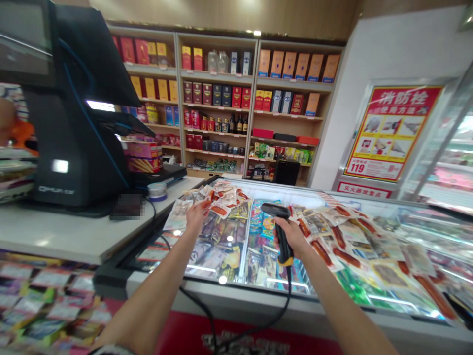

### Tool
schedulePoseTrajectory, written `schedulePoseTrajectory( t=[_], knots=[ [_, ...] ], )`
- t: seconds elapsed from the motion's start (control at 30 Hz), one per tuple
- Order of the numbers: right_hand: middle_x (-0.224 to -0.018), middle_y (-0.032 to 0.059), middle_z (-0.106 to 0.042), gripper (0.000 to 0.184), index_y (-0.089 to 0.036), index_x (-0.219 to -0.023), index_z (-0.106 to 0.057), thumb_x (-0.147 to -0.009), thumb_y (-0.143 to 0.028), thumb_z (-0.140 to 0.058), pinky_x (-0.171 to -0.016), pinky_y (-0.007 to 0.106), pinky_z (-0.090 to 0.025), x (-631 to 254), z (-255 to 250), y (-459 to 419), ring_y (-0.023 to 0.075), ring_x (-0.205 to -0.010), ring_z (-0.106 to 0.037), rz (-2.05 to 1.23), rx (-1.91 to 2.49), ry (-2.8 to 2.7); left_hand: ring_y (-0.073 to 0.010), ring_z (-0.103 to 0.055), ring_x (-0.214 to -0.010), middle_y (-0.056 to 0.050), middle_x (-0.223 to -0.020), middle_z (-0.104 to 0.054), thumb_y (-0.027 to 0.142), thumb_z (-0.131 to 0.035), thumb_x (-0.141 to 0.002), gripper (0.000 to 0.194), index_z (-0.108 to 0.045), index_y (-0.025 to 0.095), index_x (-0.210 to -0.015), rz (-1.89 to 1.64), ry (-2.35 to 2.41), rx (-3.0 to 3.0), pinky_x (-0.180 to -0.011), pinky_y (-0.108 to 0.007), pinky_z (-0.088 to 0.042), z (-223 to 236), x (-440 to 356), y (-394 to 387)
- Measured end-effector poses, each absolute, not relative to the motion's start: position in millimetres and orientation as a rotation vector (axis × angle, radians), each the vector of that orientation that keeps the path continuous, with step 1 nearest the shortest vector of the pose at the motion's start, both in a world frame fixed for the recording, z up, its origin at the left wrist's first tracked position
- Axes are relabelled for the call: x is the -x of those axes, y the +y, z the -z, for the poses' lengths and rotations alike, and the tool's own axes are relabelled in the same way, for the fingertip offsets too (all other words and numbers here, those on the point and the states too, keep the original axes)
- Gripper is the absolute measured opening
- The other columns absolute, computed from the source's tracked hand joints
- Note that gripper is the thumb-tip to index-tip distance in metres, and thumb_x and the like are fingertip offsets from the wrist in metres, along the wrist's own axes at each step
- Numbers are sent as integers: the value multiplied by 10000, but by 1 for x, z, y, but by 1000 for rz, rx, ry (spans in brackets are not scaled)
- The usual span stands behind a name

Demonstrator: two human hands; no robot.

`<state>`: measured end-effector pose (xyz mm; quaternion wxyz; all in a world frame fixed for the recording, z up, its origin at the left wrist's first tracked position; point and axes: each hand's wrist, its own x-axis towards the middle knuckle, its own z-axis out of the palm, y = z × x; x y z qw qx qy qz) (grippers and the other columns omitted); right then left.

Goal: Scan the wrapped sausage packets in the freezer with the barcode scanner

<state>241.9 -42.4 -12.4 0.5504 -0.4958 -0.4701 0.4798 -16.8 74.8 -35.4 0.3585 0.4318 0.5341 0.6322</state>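
In my right hand [291,234] is a black and yellow barcode scanner [284,241], held upright by its handle with its head pointing left. Its black cord hangs down over the freezer's front. My left hand [195,217] is closed at the near end of a reddish packaged sausage [207,202], beside a pile of clear sausage packets [225,197] on the glass freezer top [221,271]. More sausage packets [340,236] lie spread on the glass to the right of the scanner. Bagged frozen goods show through the glass beneath both hands.
On the left, a white counter [92,236] carries a black checkout terminal [81,148], snack boxes [144,155] and a small round tub [157,191]. Boxed goods fill shelves [218,76] at the back. Packaged goods [55,301] sit below the counter. A red poster [393,130] hangs right.
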Motion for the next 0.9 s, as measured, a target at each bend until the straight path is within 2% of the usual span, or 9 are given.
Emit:
schedulePoseTrajectory(
  t=[0.13,0.3,0.5,0.9],
  knots=[
    [-456,-22,-513,287,-147,-611,-488,-676,-425,-517,-316,188,-358,-233,11,-45,80,-344,-462,-1185,1133,-1156,-144,-617,-739,-64,-853,-625,149,-356,-753,218,-522,146,-894,-1589,1125,-926,-664,-299,-508,31,5,66],
    [-490,-31,-528,299,-154,-699,-497,-666,-450,-527,-315,190,-362,-228,11,-43,80,-350,-467,-1230,1107,-1134,-140,-616,-703,-51,-820,-614,167,-406,-750,124,-507,152,-819,-1494,932,-820,-657,-331,-524,29,-18,62],
    [-480,-30,-520,288,-156,-650,-479,-675,-442,-510,-312,187,-356,-228,10,-45,77,-343,-461,-1194,1095,-1162,-135,-612,-654,-34,-737,-602,161,-411,-761,80,-491,154,-771,-1443,870,-771,-664,-358,-523,29,-35,60],
    [-484,-35,-520,283,-160,-671,-478,-677,-440,-519,-316,203,-379,-239,8,-46,82,-346,-466,-1291,1116,-1061,-122,-595,-604,-35,-704,-589,157,-420,-759,72,-484,148,-728,-1374,904,-776,-622,-326,-529,33,-54,63]
  ],
)
